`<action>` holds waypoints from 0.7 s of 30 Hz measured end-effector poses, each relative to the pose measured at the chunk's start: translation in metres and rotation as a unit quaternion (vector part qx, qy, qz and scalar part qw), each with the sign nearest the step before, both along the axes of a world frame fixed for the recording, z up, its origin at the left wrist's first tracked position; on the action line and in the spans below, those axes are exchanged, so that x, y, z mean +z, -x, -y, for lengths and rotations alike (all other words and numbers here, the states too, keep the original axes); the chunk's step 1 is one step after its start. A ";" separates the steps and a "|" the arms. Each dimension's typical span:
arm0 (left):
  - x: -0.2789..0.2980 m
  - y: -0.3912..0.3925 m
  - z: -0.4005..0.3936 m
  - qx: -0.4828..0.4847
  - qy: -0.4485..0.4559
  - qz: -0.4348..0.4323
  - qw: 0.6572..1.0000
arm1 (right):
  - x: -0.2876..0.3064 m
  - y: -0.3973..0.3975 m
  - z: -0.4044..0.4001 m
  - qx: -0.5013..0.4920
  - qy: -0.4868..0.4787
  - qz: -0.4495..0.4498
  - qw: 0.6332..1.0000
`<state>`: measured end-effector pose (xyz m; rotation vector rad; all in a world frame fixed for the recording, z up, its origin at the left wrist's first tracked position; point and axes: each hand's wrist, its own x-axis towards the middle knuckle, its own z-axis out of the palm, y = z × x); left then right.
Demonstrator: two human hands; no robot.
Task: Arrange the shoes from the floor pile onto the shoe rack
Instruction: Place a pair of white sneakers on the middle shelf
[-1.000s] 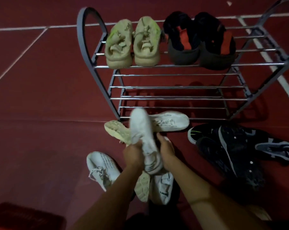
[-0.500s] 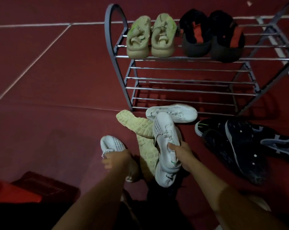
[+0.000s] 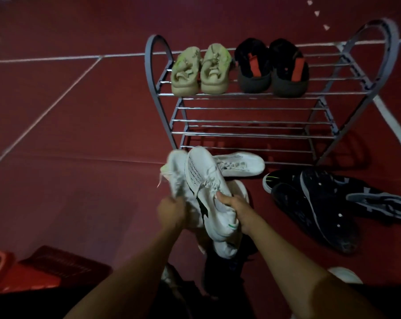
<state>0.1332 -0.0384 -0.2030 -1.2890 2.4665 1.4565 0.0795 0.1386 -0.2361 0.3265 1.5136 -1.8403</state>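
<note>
The person holds a white sneaker in each hand, toes pointing toward the shoe rack (image 3: 252,122). The right hand (image 3: 237,209) is clamped on the nearer white shoe (image 3: 208,192), thumb hooked at the collar by the laces. The left hand (image 3: 171,211) grips a second white shoe (image 3: 175,171) low down near its heel; its fingers are blurred, so how firmly they close cannot be read. The two shoes press side by side, held above the floor pile.

On the top shelf sit a beige pair (image 3: 200,70) and a dark pair with red tongues (image 3: 272,69); the two lower shelves are bare rods. Another white sneaker (image 3: 239,164) lies on the floor just in front of the rack, and several black shoes (image 3: 314,203) lie to the right.

The likely trouble is the rod shelving (gaps between bars are wide): a shoe set down crooked could tip or poke a toe through. A loose lace trailing at the left could snag on a rod. Gripped only at the heel end, either shoe could also swing and knock the sneaker below.
</note>
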 end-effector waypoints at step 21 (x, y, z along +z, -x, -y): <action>0.032 0.038 -0.095 -0.180 -0.186 -0.090 0.962 | 0.036 0.018 -0.047 -0.277 -0.005 -0.019 0.961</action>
